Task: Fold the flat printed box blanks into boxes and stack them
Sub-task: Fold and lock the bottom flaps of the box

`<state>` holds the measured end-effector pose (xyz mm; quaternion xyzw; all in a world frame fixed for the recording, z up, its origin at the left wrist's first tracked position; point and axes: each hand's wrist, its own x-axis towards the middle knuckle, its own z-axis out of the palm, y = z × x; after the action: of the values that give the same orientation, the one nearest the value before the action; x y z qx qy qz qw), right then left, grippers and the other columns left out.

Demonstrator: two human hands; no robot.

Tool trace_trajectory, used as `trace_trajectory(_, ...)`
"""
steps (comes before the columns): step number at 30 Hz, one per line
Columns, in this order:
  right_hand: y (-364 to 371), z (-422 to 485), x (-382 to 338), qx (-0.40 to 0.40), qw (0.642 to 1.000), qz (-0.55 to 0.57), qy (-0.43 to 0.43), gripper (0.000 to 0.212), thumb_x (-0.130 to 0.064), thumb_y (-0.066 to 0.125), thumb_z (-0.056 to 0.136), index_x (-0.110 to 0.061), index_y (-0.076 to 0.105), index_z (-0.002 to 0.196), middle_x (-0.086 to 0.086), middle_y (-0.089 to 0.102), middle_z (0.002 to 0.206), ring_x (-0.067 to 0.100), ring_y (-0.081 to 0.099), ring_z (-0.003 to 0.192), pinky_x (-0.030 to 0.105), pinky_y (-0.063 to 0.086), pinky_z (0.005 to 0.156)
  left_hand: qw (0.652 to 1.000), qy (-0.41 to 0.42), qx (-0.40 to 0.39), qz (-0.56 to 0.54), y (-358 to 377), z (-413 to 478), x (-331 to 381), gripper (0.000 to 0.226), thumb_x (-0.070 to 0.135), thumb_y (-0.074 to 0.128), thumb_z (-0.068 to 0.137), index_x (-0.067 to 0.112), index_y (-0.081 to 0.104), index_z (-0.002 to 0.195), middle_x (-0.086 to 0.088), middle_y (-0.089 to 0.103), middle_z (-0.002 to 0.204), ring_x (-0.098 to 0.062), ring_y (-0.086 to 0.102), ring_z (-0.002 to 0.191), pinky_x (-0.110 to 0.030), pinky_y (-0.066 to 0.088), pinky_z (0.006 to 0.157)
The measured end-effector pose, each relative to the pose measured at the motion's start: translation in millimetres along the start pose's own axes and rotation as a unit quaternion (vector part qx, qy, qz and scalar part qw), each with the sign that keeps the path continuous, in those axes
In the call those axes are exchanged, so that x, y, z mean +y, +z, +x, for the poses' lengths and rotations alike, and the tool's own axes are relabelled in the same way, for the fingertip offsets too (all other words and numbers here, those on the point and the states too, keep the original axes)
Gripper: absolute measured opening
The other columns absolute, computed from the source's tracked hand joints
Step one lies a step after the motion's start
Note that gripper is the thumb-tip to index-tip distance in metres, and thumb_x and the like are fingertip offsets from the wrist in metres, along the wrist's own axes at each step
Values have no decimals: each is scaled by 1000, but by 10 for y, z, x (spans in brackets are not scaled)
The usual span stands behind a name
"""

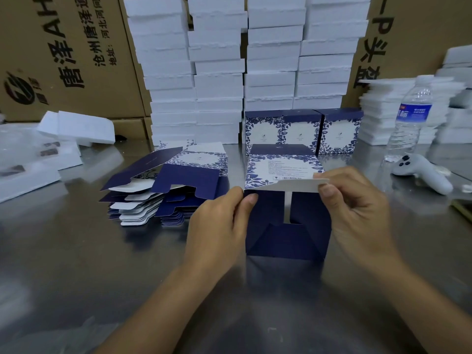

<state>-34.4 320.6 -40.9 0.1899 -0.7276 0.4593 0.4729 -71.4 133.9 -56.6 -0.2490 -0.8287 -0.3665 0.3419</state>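
A navy and white floral printed box [283, 238] lies on its side at the table's centre, its bottom end toward me with flaps partly folded. My left hand [219, 221] pinches the box's upper left corner. My right hand [357, 203] pinches a white flap [293, 185] at the box's top right. A fanned pile of flat printed blanks [163, 185] lies to the left. Three folded boxes [304, 131] stand in a row behind the one I hold.
The steel table [102, 264] carries tall stacks of white foam blocks [245, 60] at the back, with brown cartons behind. A water bottle [411, 116], a white controller [421, 172] and more foam pieces [393, 111] are at the right. Foam and plastic bags [38, 154] lie at left.
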Motion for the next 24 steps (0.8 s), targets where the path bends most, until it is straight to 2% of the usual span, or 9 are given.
trace_trajectory(4,29,-20,-11,2,1000,4,4,29,-59,46,88,-34,59,82,-5,59,86,-1,55,81,14,41,75,999,11,14,29,-15,7,2,44,38,43,95,32,15,62,8,17,45,-13,20,46,-25,13,45)
trace_trajectory(12,66,-42,-9,2,1000,17,22,31,-62,46,87,-38,60,74,-7,58,87,-3,54,84,13,40,77,1000,10,15,19,-11,13,-12,45,32,46,94,33,14,63,8,17,45,-18,20,47,-27,12,46)
trace_trajectory(14,71,-47,-15,-2,1000,19,25,30,-61,45,87,-38,59,75,-7,59,89,-3,55,85,12,40,78,1000,9,17,12,-14,14,-11,44,36,44,95,33,14,63,8,17,45,-16,19,47,-27,12,47)
trace_trajectory(16,75,-57,-21,-12,1000,17,19,27,-56,44,90,-34,59,85,-10,61,91,-3,56,88,12,40,81,1000,4,13,0,-10,14,-18,41,43,39,94,33,15,63,5,19,45,-13,19,47,-27,13,47)
trace_trajectory(20,79,-63,-14,-21,999,17,20,34,-53,42,92,-27,62,91,-13,64,95,-2,59,92,13,42,83,999,-17,-20,-47,0,2,-52,46,50,42,96,31,20,60,5,35,48,-15,25,48,-26,16,47)
trace_trajectory(24,73,-64,-9,-8,998,31,50,38,-60,43,88,-28,63,92,-11,66,97,-1,60,95,15,43,85,995,-19,-92,-27,5,-7,-82,45,67,28,79,26,32,61,2,39,48,-17,38,48,-31,24,49)
